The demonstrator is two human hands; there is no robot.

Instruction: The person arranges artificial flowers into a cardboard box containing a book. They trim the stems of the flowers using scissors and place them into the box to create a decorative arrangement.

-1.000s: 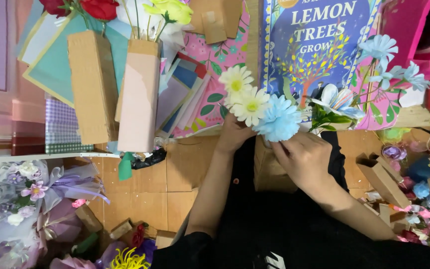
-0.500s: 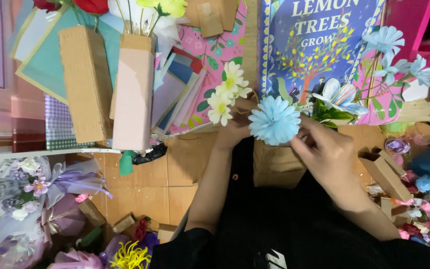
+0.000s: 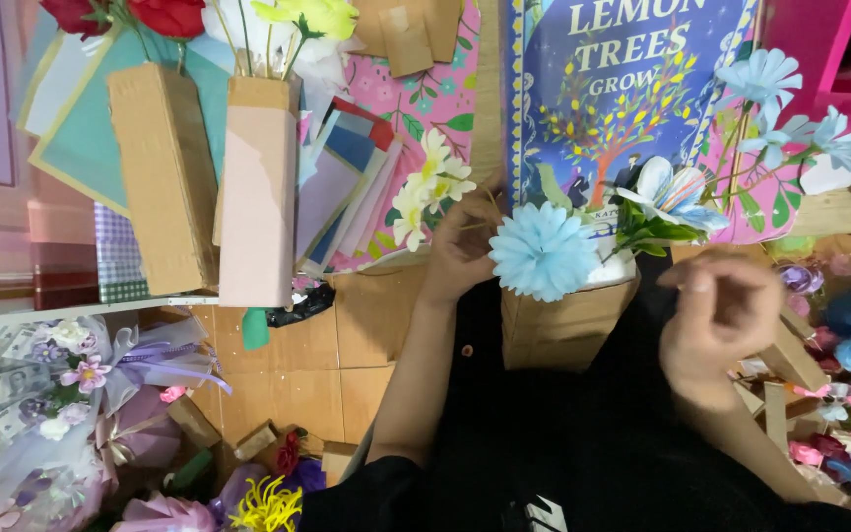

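Near the centre of the frame, the left hand (image 3: pixel 460 246) has its fingers clenched around thin stems, holding a cluster of cream-yellow paper daisies (image 3: pixel 427 187) and a fluffy light-blue paper pompom flower (image 3: pixel 542 251) just above a plain brown cardboard box (image 3: pixel 563 320). The right hand (image 3: pixel 719 315), at the right of the frame, is blurred; its fingers look loosely curled and grasp nothing I can make out. Those blooms seem light and easily crushed, so the stiff stems are probably the safest place to grip.

Right hand (image 3: pixel 716 320) motion-blurred (grip unreadable); red flowers (image 3: pixel 135 15) cut by top edge.
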